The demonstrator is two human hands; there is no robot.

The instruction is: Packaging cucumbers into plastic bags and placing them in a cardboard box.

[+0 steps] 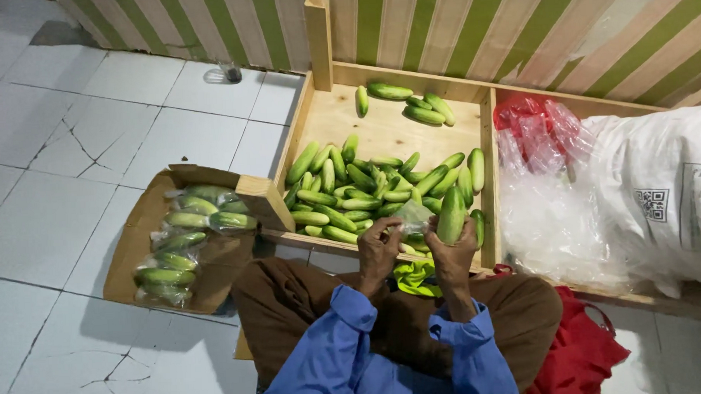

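My right hand grips a green cucumber, held upright over the near edge of a wooden bin. My left hand pinches a small clear plastic bag right beside that cucumber. Both hands work close together above my lap. A heap of loose cucumbers fills the bin's near half, and a few more cucumbers lie at its far side.
A cardboard box on the tiled floor to my left holds several bagged cucumbers. Right of the bin lie clear plastic bags, a red bag and a big white sack. Red cloth sits by my right knee.
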